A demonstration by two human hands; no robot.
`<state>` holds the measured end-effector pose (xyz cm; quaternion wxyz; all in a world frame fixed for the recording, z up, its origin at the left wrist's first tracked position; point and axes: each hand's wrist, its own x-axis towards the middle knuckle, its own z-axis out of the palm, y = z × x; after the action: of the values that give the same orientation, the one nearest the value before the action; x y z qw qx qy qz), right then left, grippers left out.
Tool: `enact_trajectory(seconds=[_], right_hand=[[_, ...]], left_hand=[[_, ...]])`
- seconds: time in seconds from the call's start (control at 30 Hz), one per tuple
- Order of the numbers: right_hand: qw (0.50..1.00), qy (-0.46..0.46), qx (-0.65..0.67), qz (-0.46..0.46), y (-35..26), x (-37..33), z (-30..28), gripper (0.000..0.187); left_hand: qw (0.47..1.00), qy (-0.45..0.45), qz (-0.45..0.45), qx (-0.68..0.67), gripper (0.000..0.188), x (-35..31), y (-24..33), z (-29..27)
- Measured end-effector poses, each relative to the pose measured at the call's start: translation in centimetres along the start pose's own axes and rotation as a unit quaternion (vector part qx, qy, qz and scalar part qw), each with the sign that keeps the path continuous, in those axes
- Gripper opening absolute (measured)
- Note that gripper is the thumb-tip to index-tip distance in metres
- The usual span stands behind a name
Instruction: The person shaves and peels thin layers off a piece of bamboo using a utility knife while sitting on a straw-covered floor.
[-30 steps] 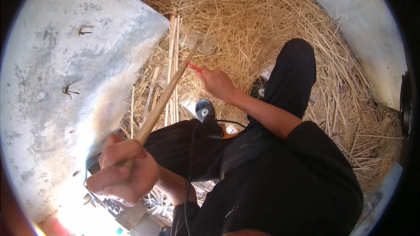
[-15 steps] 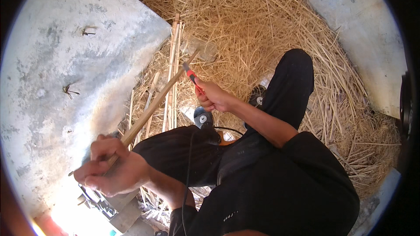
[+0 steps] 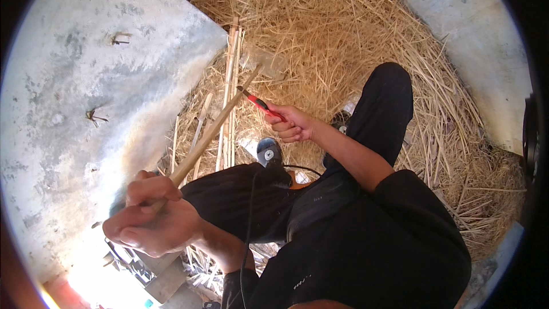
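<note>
My left hand (image 3: 157, 217) is closed around the thick near end of a long bamboo strip (image 3: 207, 137). The strip slants up and away from me to the right, its thin tip over the straw. Closed on a red and black utility knife (image 3: 261, 104) is my right hand (image 3: 293, 125). The knife's blade points up and left and meets the strip's edge close to its far end; whether it cuts in, I cannot tell.
Loose straw (image 3: 343, 40) covers the floor. Several long pale strips (image 3: 230, 88) lie behind the held one. A grey weathered wall (image 3: 74, 91) with two small metal hooks stands on the left, another pale wall (image 3: 469, 34) on the right. A dark cable (image 3: 248, 223) hangs in front of me.
My right hand has drawn a little to the right with the knife, which now lies at a flatter angle. My left hand and the strip have shifted slightly right in the view.
</note>
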<state>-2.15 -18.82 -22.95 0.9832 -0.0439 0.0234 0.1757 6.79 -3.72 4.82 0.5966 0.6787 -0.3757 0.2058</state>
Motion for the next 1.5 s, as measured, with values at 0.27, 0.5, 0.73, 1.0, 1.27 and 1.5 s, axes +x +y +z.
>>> enact_trajectory(seconds=[0.27, 0.5, 0.73, 1.0, 1.27, 1.5], right_hand=[[0.985, -0.142, -0.017, 0.098, 1.5, 0.8, 10.6, 0.042], [0.914, 0.245, -0.133, -0.295, -0.1, 2.1, 7.9, 0.046], [0.995, -0.04, -0.088, 0.007, 0.4, 1.5, 5.9, 0.046], [0.914, 0.313, -0.232, -0.115, -0.5, 2.0, 4.1, 0.048], [0.937, 0.272, 0.021, -0.22, -1.3, 0.6, 2.0, 0.047], [0.997, 0.049, -0.047, -0.025, -1.0, -0.2, 3.8, 0.049]], left_hand=[[0.999, 0.009, 0.004, -0.038, 0.031, 0.0, 0.2, 0.1], [0.999, -0.02, 0.021, -0.031, 0.031, 0.0, 0.9, 0.7], [0.999, -0.005, 0.014, -0.034, 0.032, 0.4, 0.3, 0.6], [0.997, -0.049, 0.022, -0.049, 0.033, 0.2, 0.3, 0.3], [0.996, -0.054, 0.018, -0.067, 0.033, 0.5, -0.1, -0.2], [0.995, -0.068, 0.042, -0.055, 0.036, 0.2, -0.4, -0.5]])
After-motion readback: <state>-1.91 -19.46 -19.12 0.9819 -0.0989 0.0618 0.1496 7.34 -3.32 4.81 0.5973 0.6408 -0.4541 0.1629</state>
